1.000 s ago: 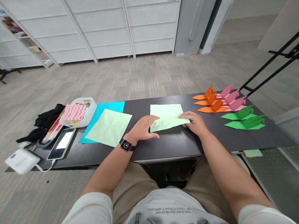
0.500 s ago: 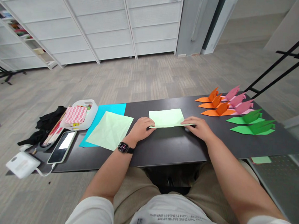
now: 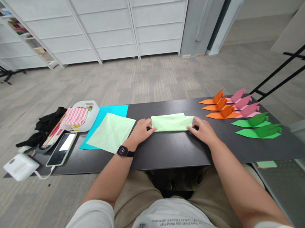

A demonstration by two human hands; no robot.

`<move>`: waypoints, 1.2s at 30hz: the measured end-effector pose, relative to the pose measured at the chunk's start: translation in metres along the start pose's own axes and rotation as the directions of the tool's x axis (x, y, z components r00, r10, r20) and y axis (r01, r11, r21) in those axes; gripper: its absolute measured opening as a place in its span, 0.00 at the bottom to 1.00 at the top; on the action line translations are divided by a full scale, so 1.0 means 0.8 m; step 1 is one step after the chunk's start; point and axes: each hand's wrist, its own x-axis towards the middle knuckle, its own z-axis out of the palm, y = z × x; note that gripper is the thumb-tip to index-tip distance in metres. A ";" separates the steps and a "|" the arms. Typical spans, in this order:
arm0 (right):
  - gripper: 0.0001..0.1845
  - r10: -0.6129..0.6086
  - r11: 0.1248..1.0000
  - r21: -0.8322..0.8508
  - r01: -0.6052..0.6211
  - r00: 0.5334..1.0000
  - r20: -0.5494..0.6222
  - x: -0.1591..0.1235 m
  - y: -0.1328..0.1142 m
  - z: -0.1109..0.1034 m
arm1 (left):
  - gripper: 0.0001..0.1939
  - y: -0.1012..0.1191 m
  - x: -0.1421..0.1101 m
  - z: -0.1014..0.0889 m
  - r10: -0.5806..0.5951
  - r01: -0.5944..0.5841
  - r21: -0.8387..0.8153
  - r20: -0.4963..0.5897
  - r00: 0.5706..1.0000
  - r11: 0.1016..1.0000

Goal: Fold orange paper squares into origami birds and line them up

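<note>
A pale green sheet of paper (image 3: 171, 123), doubled over into a wide band, lies on the dark table in front of me. My left hand (image 3: 142, 129) pinches its left end between thumb and fingers. At the opposite end my right hand (image 3: 201, 129) pinches the other corner the same way. A thin strip of the sheet's back layer shows above the folded front flap. To the left, close to my left hand, a second pale green sheet (image 3: 111, 132) with creases rests on a blue sheet (image 3: 116, 110).
Orange paper cranes (image 3: 221, 114), pink paper cranes (image 3: 247, 109) and green paper cranes (image 3: 264, 130) line the table's right side. On the left are a white basket (image 3: 92, 115), a phone (image 3: 61, 149) and a white cabled device (image 3: 21, 166). The table (image 3: 170, 154) ends before my lap.
The near edge of the green sheet has been folded upward, so the flap now covers most of the back layer. Both hands keep hold of its ends.
</note>
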 end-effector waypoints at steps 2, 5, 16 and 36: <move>0.33 0.042 0.998 0.043 -0.041 0.999 -0.023 0.001 -0.007 0.002 | 0.28 0.004 -0.001 -0.002 -0.060 0.061 -0.090 0.010 0.998 0.994; 0.46 0.066 0.996 0.060 -0.065 0.998 -0.014 0.003 -0.014 0.007 | 0.42 0.018 -0.003 -0.017 -0.078 0.076 -0.030 -0.078 0.994 0.997; 0.49 0.041 0.994 0.099 -0.042 0.999 0.011 0.004 -0.023 0.010 | 0.15 0.160 0.001 0.017 0.432 -0.454 0.300 0.141 0.891 0.839; 0.24 0.002 0.989 -0.146 -0.013 0.997 -0.076 0.023 -0.033 0.032 | 0.20 0.080 0.026 0.075 0.098 -0.098 0.330 0.018 0.995 0.939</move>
